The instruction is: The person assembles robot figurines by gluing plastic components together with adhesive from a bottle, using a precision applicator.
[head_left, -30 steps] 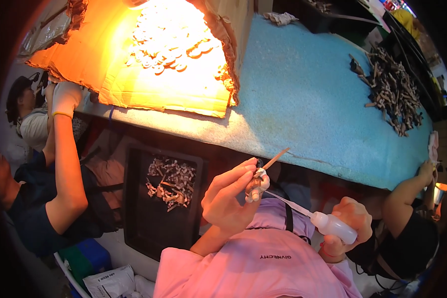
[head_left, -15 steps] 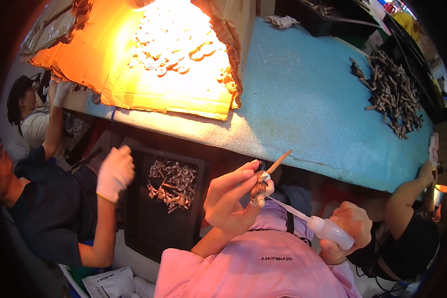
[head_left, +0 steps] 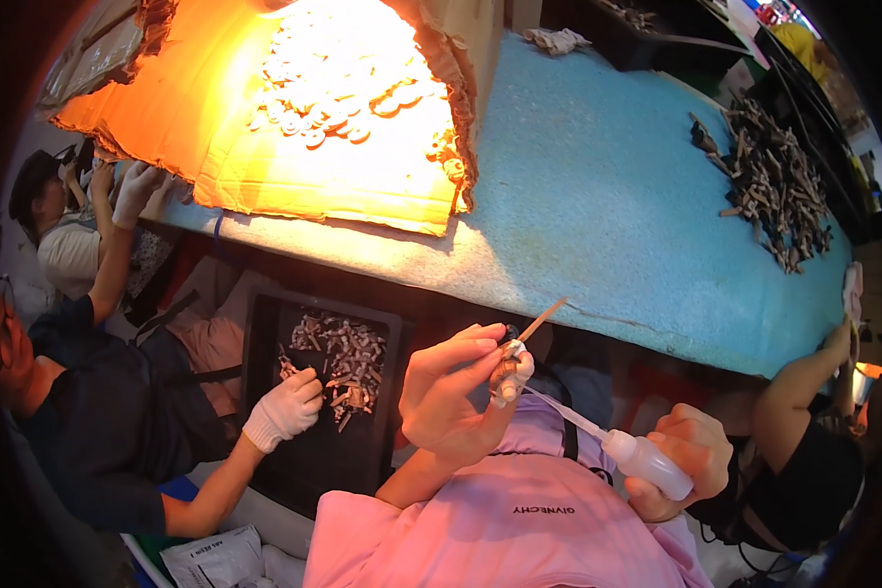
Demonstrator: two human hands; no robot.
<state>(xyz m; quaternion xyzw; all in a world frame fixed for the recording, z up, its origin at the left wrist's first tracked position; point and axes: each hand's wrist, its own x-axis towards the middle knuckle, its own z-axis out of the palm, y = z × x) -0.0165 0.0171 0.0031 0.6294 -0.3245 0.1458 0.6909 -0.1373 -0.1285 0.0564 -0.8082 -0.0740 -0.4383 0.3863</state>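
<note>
Pinched in the fingers of my left hand (head_left: 446, 402) is a small brown, white and black figurine (head_left: 510, 370), with a long thin brown piece pointing up and to the right. My right hand (head_left: 691, 446) is closed around a translucent white squeeze bottle (head_left: 651, 465) with a long thin nozzle. The nozzle points left, its tip close to the underside of the figurine. Whether the tip touches cannot be made out. Both hands are in front of my pink shirt (head_left: 549, 539), near the table's front edge.
A blue-topped table (head_left: 598, 186) carries a heap of small dark and brown parts (head_left: 779, 186) on the right. Cardboard (head_left: 343, 211) under a bright lamp holds small pale pieces. A black tray (head_left: 274, 461) of small parts is at left, where a co-worker's gloved hand (head_left: 284, 410) reaches in.
The figurine has tilted slightly and shifted a little left in my left hand. The bottle stays almost in place. The co-worker's gloved hand has come down into the black tray.
</note>
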